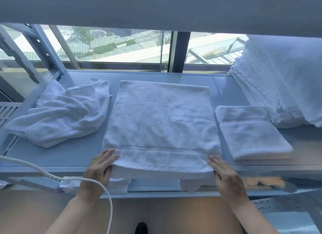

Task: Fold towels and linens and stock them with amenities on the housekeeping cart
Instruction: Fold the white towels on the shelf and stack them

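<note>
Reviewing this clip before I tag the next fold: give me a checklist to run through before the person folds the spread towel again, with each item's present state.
1. Left hand grips the near left corner of the spread towel: ok.
2. Right hand grips the near right corner: ok.
3. Spread towel lies flat, no big wrinkles: ok.
4. Near edge squared with the shelf edge: not ok, it overhangs the front.
5. Room kept from the folded towel on the right and the crumpled towel on the left: ok, neither touches the spread one.
6. Layers under the near edge aligned: cannot tell.
</note>
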Available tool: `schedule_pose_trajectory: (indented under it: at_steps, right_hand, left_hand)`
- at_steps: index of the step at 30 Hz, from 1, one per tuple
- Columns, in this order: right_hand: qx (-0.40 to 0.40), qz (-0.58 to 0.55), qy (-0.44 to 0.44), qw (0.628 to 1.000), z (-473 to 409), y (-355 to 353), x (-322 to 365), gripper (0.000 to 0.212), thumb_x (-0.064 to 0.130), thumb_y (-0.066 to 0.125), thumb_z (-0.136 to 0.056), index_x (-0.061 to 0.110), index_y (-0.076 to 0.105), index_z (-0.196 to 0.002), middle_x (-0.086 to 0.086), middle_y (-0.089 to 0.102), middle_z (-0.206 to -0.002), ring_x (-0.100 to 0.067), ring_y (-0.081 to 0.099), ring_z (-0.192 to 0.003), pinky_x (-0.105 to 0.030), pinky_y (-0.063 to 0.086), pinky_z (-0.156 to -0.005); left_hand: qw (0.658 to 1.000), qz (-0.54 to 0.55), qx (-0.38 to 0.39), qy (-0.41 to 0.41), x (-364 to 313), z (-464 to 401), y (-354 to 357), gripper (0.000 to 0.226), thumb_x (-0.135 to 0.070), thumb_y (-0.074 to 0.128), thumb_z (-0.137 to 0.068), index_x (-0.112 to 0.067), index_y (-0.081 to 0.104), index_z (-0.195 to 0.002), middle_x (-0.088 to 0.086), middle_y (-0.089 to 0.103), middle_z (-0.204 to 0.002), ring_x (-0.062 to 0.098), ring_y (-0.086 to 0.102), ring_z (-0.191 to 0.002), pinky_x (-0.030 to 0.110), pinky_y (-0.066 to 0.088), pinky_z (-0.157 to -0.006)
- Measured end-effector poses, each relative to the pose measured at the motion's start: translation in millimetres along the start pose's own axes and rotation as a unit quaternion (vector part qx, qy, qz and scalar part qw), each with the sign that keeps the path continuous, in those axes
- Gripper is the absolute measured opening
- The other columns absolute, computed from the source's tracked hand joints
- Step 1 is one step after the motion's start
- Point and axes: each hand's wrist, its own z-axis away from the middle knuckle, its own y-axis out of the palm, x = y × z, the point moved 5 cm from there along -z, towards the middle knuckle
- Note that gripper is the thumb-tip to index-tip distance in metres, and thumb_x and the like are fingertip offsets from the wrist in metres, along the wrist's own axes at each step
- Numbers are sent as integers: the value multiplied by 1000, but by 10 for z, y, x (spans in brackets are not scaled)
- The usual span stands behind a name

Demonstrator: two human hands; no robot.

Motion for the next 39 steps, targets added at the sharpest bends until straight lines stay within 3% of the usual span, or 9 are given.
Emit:
schedule_pose_trajectory:
  at_steps: [4, 8, 15, 17, 21, 24, 31, 34, 39]
  right_hand:
    - [14, -14, 42, 999, -499, 10, -122, 50, -14, 60, -92, 11, 67, -136, -2, 60, -145, -21, 51, -140, -35, 37, -117]
    - [34, 16, 54, 998, -1029, -60, -164, 45, -11, 52, -94, 8, 69, -132, -8, 63, -141, -27, 57, -134, -37, 45, -112]
    - [-108, 44, 82, 990, -1084, -587, -48, 34, -5, 65, -89, 12, 78, -114, -12, 78, -101, -38, 74, -88, -42, 59, -71]
    - [-86, 47, 45, 994, -784, -473, 33, 37, -8, 67, -86, 16, 78, -111, -7, 79, -97, -35, 75, -84, -41, 61, -66]
    - [-10, 14, -5, 1000, -286, -130, 13, 48, -14, 66, -88, 11, 72, -128, -2, 68, -134, -21, 62, -127, -43, 54, -105]
    - [-25, 22, -27, 999, -254, -116, -55, 53, -18, 69, -83, 9, 71, -129, -2, 66, -137, -20, 60, -129, -42, 48, -109]
    - [-99, 112, -30, 988, -173, -364, -161, 47, -27, 73, -64, 3, 80, -99, -10, 79, -103, -33, 75, -96, -47, 62, -86]
    - [-92, 166, -23, 982, -56, -364, -86, 41, -27, 70, -56, 8, 76, -78, -4, 75, -83, -30, 64, -80, -39, 47, -68]
    - [-99, 176, 20, 979, -157, -509, 105, 32, -20, 65, -49, 12, 64, -56, -5, 75, -93, -32, 60, -89, -41, 37, -75]
  left_hand:
    - [1000, -9, 10, -23, -95, -237, 87, 42, -8, 49, -93, -15, 71, -128, 5, 59, -145, 27, 48, -141, 50, 43, -112]
    - [998, -18, 27, -53, -241, -532, 162, 39, 2, 57, -98, -15, 70, -131, 7, 58, -146, 30, 47, -142, 48, 41, -114]
    - [997, 32, -62, -44, -359, -701, -264, 38, 3, 59, -97, -19, 73, -125, 1, 65, -139, 20, 59, -130, 39, 50, -105]
    - [998, 24, -46, -42, -285, -495, -248, 38, 4, 60, -96, -17, 73, -125, 3, 65, -138, 22, 59, -130, 39, 48, -107]
    - [1000, -5, 6, 1, -190, 74, 11, 39, -14, 46, -100, -11, 70, -130, 6, 58, -145, 33, 50, -140, 54, 44, -110]
    - [999, -30, 0, 24, -95, 152, 40, 44, -22, 40, -100, -13, 68, -133, 5, 57, -147, 30, 47, -142, 56, 46, -108]
    - [995, -80, -5, 65, -77, 155, -1, 43, -22, 42, -100, -15, 68, -133, 4, 57, -147, 29, 51, -140, 56, 50, -102]
    - [995, -74, -18, 61, -136, 213, -30, 45, -21, 43, -94, -16, 72, -127, 5, 61, -142, 32, 55, -135, 59, 50, -100]
    - [998, -21, -44, 33, -271, 119, -167, 33, -24, 47, -84, -16, 79, -85, 5, 68, -132, 31, 59, -126, 52, 49, -101]
